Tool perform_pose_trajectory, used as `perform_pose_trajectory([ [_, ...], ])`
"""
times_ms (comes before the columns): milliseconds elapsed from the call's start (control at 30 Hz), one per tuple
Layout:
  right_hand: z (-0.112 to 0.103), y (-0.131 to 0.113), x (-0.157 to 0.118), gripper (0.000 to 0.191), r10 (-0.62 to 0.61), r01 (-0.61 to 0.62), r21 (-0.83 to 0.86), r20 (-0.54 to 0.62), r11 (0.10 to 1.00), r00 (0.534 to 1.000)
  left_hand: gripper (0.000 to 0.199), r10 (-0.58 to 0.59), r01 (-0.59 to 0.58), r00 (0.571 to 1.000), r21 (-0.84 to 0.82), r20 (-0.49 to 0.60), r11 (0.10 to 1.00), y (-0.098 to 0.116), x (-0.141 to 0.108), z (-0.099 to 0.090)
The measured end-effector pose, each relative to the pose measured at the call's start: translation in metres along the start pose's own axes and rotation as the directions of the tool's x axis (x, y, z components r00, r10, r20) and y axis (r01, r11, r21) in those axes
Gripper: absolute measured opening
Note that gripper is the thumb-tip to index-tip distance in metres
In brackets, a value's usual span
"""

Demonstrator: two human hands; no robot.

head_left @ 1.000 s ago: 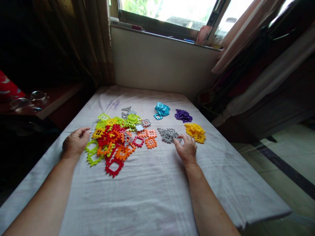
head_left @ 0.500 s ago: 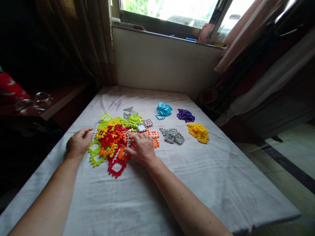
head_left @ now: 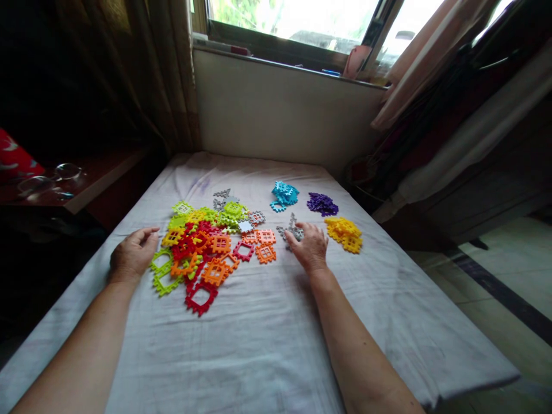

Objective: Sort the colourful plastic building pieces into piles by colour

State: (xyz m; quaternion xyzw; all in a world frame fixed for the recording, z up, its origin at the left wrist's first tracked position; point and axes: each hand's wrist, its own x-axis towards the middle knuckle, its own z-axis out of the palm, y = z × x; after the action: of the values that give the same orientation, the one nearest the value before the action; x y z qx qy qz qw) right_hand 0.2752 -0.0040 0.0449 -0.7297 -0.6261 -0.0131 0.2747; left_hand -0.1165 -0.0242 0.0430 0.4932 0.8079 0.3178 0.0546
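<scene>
Beside the mixed heap of red, orange, yellow and green plastic pieces [head_left: 198, 238] rests my left hand [head_left: 134, 253], its fingers loosely curled and whatever they may hold hidden. My right hand [head_left: 309, 244] is over the grey pile [head_left: 288, 233], thumb and fingers apart, with grey pieces at the fingertips. Turquoise pieces [head_left: 284, 195], purple pieces [head_left: 322, 204] and yellow pieces [head_left: 344, 234] lie in separate piles at the back right. More grey pieces [head_left: 222, 201] sit behind the heap.
A pale cloth covers the table [head_left: 241, 356]. Glasses [head_left: 43, 183] lie on a dark side table at the left. Curtains [head_left: 172, 80] hang at the back left, and a window sill runs behind.
My right hand has moved right, from the mixed heap to the grey pile. A grey piece that was by its fingers on the heap is gone from there. My left hand stays beside the heap.
</scene>
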Motion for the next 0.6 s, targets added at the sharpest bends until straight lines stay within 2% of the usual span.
perform_pose_trajectory([
  [133, 0.001, 0.032, 0.004, 0.038, 0.105, -0.107, -0.058, -0.035, 0.993, 0.994, 0.036, -0.029, 0.028, 0.999, 0.040, 0.024, 0.999, 0.003, -0.001, -0.002],
  [300, 0.006, 0.038, 0.000, 0.038, 0.111, -0.112, -0.082, -0.019, 0.990, 0.994, 0.038, -0.053, 0.052, 0.998, 0.048, 0.035, 0.998, 0.005, -0.001, -0.003],
  [467, 0.002, 0.016, 0.008, 0.031, -0.033, 0.032, -0.039, -0.030, 0.999, 0.999, 0.038, -0.051, 0.048, 0.998, 0.061, 0.042, 0.997, 0.002, 0.001, -0.001],
  [600, 0.012, -0.020, 0.022, 0.029, -0.163, 0.166, -0.028, 0.089, 0.986, 0.983, 0.037, -0.040, 0.038, 0.999, 0.061, 0.033, 0.997, 0.001, 0.001, 0.000],
])
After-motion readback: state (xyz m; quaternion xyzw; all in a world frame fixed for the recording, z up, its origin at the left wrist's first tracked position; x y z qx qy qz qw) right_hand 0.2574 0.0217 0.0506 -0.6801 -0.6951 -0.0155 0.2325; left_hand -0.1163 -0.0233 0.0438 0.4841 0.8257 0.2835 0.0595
